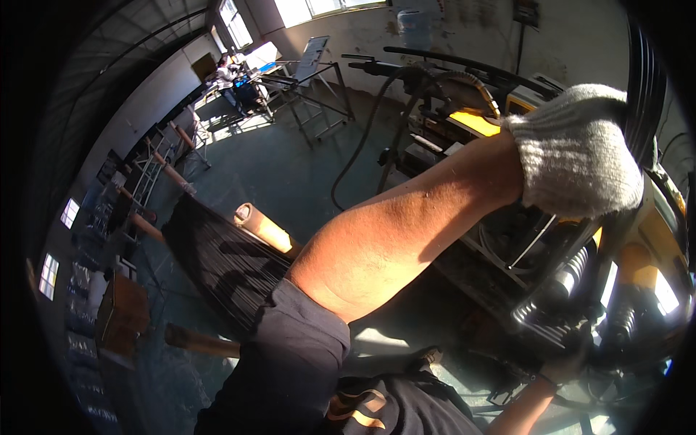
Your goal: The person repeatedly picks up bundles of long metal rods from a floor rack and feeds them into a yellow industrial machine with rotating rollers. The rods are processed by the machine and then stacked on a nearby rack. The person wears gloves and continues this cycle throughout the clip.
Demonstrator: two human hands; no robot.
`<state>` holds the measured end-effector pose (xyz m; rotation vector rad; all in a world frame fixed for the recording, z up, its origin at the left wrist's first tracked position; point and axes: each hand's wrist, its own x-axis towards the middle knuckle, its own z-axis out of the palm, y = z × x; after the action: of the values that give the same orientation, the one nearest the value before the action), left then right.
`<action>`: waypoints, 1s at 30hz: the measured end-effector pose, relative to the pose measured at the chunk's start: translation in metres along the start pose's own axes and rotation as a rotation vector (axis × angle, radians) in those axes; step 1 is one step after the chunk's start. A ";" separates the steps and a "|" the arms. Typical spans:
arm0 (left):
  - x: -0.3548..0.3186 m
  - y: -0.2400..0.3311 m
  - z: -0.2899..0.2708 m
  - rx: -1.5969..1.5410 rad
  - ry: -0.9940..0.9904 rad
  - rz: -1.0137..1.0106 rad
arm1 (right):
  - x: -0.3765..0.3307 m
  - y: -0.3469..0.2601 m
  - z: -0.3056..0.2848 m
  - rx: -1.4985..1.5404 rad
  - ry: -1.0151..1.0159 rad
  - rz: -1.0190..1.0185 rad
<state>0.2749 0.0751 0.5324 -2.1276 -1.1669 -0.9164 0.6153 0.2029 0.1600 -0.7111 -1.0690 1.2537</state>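
My left arm crosses the middle of the head view, bare below a dark sleeve. My left hand [580, 156], in an off-white knit glove, is raised at the upper right and closed. Its curled fingers are hidden behind the glove's back. A bundle of long black strips [644, 87] runs down to it and seems to be in its grasp. My right hand [569, 365] is low at the right, in deep shadow beside black machine parts. Its fingers do not show well enough to read. Ribbed silvery hoses [569, 275] are above it.
A yellow and black machine [475, 123] with a looping black hose [366, 138] fills the right side. To the left, black strands [217, 254] hang near a cardboard tube [262, 226]. A brown box [123, 312] stands farther left. Beyond, a person [227, 76] is by metal-framed tables [315, 90].
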 end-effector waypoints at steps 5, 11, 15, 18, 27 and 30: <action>-0.103 0.111 -0.102 -0.765 0.283 -0.533 | -0.070 -0.005 -0.010 -1.299 -0.076 -0.948; -0.266 0.265 -0.227 -0.809 0.817 -0.929 | -0.171 -0.050 0.094 -0.674 -0.205 -0.473; -0.334 0.390 -0.280 -0.511 1.120 -1.149 | -0.213 -0.037 0.128 -0.817 -0.592 -1.239; -0.369 0.480 -0.304 -0.359 1.272 -1.147 | -0.268 -0.013 0.175 -0.444 -0.665 -1.190; -0.359 0.763 -0.329 0.487 1.761 -1.226 | -0.504 -0.088 0.306 0.237 -1.324 -0.206; -0.331 0.840 -0.342 0.725 1.840 -1.138 | -0.583 -0.130 0.320 0.313 -1.510 0.179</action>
<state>0.7703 -0.7390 0.3786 0.4702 -1.0586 -1.7334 0.3898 -0.4288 0.2548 0.5862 -1.9065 2.0863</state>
